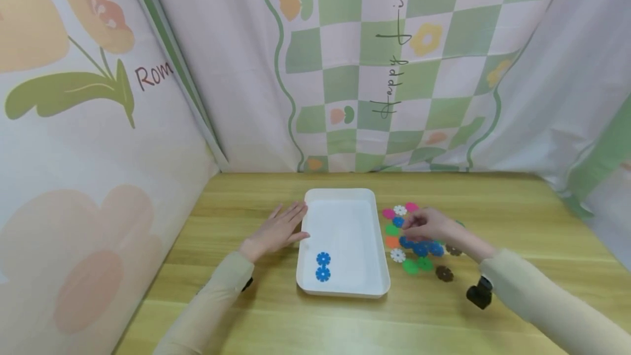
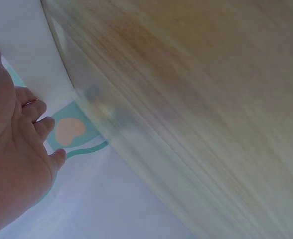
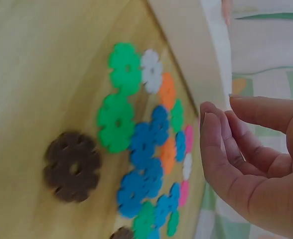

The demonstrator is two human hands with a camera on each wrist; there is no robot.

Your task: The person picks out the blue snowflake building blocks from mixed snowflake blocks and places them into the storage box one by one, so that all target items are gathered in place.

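A white tray (image 1: 345,234) lies on the table, with two blue snowflake discs (image 1: 322,274) touching edge to edge near its front left corner. My left hand (image 1: 278,229) rests against the tray's left rim with its fingers extended. In the left wrist view, the palm and fingers of this left hand (image 2: 22,129) lie along the white tray wall. Over the loose discs to the tray's right hovers my right hand (image 1: 431,224). Its fingers bend loosely toward the thumb in the right wrist view, where the right hand (image 3: 256,154) shows no disc between the fingertips.
Loose snowflake discs lie right of the tray: several blue ones (image 3: 131,194), several green ones (image 3: 115,123), orange, pink and white ones, and a brown disc (image 3: 73,167) nearer the front. Behind the wooden table (image 1: 256,190) hangs a checkered curtain (image 1: 374,81).
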